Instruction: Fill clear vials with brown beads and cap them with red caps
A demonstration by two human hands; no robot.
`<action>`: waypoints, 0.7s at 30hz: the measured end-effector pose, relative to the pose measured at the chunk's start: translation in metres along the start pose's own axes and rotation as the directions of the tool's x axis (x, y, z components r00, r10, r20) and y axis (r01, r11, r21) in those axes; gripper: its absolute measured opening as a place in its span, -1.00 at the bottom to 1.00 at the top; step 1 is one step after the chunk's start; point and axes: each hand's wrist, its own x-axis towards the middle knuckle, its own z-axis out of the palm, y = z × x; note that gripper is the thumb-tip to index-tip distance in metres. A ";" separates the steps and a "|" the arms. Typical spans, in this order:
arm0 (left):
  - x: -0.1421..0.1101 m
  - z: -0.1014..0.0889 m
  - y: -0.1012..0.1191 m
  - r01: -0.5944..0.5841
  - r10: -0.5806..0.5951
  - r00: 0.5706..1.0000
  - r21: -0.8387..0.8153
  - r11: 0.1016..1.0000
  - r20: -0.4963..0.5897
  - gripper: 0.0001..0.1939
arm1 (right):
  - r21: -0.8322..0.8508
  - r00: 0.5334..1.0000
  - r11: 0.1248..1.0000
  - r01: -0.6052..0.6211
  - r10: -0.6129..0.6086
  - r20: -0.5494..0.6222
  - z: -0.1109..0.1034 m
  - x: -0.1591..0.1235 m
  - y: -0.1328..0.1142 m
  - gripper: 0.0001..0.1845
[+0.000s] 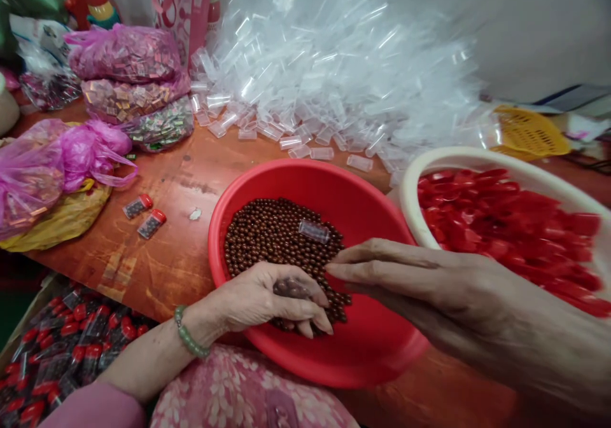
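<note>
The left hand (267, 301) droops over the near rim, fingers curled together around a few glossy brown beads (291, 288) — the right hand (420, 275) stretches in from lower right, fingers loose and empty, at the edge of the bead heap (281, 243) in a round red plastic basin (305, 177).

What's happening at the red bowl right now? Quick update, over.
Left hand cupping brown beads over red plastic basin. Right hand open above the beads. Clear plastic tube lying on the beads.
</note>
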 end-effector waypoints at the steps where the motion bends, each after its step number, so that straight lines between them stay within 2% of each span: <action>1: 0.000 0.000 0.000 0.001 -0.001 1.000 0.000 1.000 0.001 -0.60 | 0.009 0.999 1.000 -0.015 0.016 -0.045 0.001 0.000 0.000 -0.68; 4: 0.001 0.000 0.000 -0.011 0.010 1.000 -0.057 0.998 -0.019 -0.61 | 0.082 0.968 0.992 -0.099 0.115 -0.224 0.015 -0.003 -0.001 -0.71; 7: 0.001 0.000 0.000 -0.048 0.042 0.998 -0.115 0.992 -0.053 -0.61 | 0.249 0.892 0.955 -0.162 0.249 -0.377 0.037 -0.007 -0.005 -0.62; 9: -0.001 0.000 0.001 -0.091 0.084 0.995 -0.114 0.989 -0.062 -0.63 | 0.370 0.804 0.905 -0.211 0.376 -0.461 0.049 -0.009 -0.009 -0.63; 13: -0.008 0.001 0.008 -0.144 0.145 0.987 0.014 0.989 -0.074 -0.73 | 0.605 0.542 0.754 -0.255 0.630 -0.557 0.061 -0.014 -0.010 -0.74; 15: -0.011 0.002 0.015 -0.148 0.155 0.985 0.085 0.985 -0.082 -0.74 | 0.673 0.464 0.694 -0.258 0.700 -0.543 0.063 -0.016 -0.010 -0.76; 17: -0.011 0.002 0.022 -0.158 0.172 0.978 0.122 0.980 -0.117 -0.73 | 0.693 0.443 0.664 -0.283 0.731 -0.519 0.064 -0.017 -0.010 -0.75; 19: -0.010 0.002 0.026 -0.159 0.177 0.974 0.136 0.978 -0.139 -0.74 | 0.688 0.452 0.666 -0.288 0.728 -0.516 0.066 -0.018 -0.011 -0.74; 21: -0.008 0.002 0.027 -0.155 0.169 0.979 0.124 0.980 -0.116 -0.74 | 0.681 0.461 0.687 -0.255 0.705 -0.539 0.067 -0.018 -0.011 -0.73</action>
